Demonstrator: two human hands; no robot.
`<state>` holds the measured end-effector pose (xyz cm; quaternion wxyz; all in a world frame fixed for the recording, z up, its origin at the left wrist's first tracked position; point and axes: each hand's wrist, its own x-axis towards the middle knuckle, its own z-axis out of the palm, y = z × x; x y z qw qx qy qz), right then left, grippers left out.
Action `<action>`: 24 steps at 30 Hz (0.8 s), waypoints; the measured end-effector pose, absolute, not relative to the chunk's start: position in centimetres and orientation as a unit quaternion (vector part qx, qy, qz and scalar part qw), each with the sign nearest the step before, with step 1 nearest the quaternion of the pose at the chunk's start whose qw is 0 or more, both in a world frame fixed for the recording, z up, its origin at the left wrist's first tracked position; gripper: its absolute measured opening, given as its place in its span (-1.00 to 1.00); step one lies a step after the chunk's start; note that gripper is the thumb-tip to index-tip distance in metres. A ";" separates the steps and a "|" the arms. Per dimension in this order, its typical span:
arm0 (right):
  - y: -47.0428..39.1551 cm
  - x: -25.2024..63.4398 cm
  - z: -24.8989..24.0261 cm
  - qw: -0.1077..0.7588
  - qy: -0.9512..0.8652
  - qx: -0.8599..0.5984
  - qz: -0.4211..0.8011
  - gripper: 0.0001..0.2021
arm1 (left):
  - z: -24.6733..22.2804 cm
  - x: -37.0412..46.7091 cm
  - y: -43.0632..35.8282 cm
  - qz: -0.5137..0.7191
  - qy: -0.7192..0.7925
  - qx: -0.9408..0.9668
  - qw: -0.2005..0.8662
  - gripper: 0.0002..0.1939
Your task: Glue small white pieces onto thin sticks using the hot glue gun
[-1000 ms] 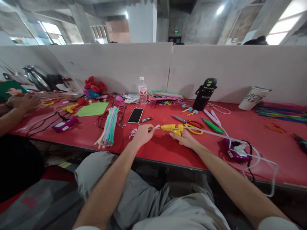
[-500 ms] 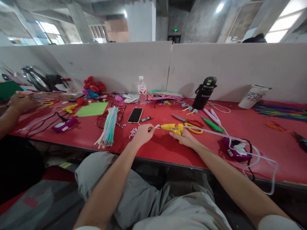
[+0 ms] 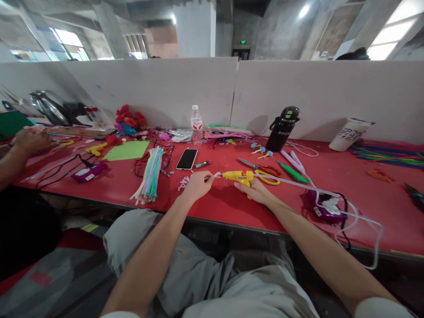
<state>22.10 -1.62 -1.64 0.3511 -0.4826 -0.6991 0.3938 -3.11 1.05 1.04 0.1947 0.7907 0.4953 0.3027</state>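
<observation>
Left hand: fingertips pinched nearly closed on a small pale piece, too small to identify with certainty. Right hand: fingers curled around the handle of a yellow glue gun, nozzle at the piece, above red table. Phone: flat, beyond left hand.

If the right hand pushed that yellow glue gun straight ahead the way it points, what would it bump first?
Probably the small pale piece the left hand pinches, right at the tip of the glue gun; whether they touch is unclear.
</observation>
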 end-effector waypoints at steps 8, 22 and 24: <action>-1.5 22.3 -1.4 0.373 -0.720 -0.458 0.365 -0.67 | 0.9 -3.2 1.2 0.299 0.496 0.793 0.190 -0.74; -0.2 25.2 -2.3 0.312 -0.701 -0.619 0.168 -0.57 | 3.4 -5.5 1.5 0.367 0.512 0.747 0.210 -0.69; 0.0 25.7 -2.2 0.280 -0.696 -0.646 0.139 -0.55 | 4.2 -6.6 1.7 0.374 0.528 0.737 0.195 -0.70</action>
